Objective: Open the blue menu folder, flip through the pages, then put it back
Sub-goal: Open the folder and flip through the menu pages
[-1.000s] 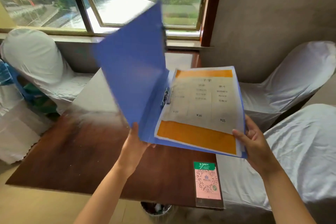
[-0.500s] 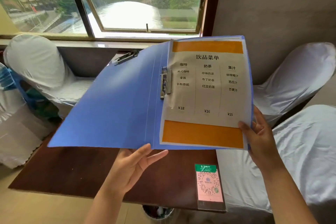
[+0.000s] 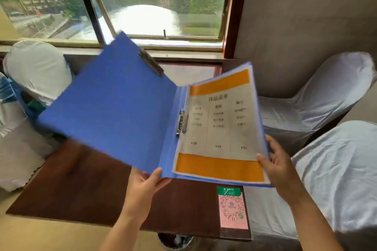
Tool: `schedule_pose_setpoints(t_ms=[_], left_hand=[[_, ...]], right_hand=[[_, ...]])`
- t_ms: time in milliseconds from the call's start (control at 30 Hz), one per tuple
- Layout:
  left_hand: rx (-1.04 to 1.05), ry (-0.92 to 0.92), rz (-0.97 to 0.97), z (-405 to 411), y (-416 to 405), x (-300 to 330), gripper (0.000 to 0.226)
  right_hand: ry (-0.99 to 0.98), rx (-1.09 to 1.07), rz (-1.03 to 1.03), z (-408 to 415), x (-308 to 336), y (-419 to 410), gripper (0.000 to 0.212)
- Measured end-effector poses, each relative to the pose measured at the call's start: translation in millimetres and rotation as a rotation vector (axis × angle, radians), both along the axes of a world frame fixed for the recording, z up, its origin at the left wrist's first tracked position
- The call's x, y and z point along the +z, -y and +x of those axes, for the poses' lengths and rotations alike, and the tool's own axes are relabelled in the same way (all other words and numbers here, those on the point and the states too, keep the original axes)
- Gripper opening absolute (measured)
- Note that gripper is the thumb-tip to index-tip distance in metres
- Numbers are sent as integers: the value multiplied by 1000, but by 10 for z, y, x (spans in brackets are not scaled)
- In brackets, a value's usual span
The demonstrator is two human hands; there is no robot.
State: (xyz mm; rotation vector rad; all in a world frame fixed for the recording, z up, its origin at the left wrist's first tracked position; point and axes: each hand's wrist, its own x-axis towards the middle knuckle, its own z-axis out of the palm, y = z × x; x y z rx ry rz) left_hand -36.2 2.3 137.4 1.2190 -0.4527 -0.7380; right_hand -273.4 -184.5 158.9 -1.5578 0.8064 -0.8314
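Observation:
The blue menu folder [image 3: 114, 112] is open and held in the air above the dark wooden table [image 3: 81, 193]. Its cover spreads to the left, and a metal clip sits at the spine. The right half shows a menu page [image 3: 220, 126] with orange bands at top and bottom and blurred text between. My left hand [image 3: 144, 185] holds the folder's bottom edge near the spine, thumb on top. My right hand [image 3: 275, 163] grips the lower right corner of the pages.
A pink and green QR code card [image 3: 231, 208] lies on the table's near right corner. White-covered chairs stand at the left [image 3: 36, 67] and the right [image 3: 318, 98]. A window [image 3: 155, 4] lies beyond. A waste bin [image 3: 175, 241] sits under the table's near edge.
The cover swung fully open to the left. The folder then tilted, its right half dropping lower. My left hand went from an open palm below to gripping the bottom edge.

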Motion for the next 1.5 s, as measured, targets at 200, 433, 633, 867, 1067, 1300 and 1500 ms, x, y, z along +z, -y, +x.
schedule_pose_setpoints(t_ms=[200, 433, 633, 867, 1067, 1300, 1500], left_hand=[[-51, -289, -7, 8, -81, -136, 28], [-90, -386, -128, 16, -52, -57, 27], [15, -362, -102, -33, -80, -90, 16], [-4, -427, -136, -50, -89, -91, 18], [24, -490, -161, -75, -101, -79, 24], [11, -473, -170, -85, -74, -66, 29], [-60, -473, -173, -176, -51, -45, 28]], right_hand=[[40, -18, 64, -51, -124, -20, 43], [123, 30, 103, -65, 23, 4, 44], [137, 269, 224, -230, 171, 36, 75], [92, 59, 31, -140, 280, -32, 59], [-60, -174, -49, -34, 420, -143, 11], [-3, 18, -294, 289, 977, -549, 17], [115, 188, -55, 705, 910, -675, 32]])
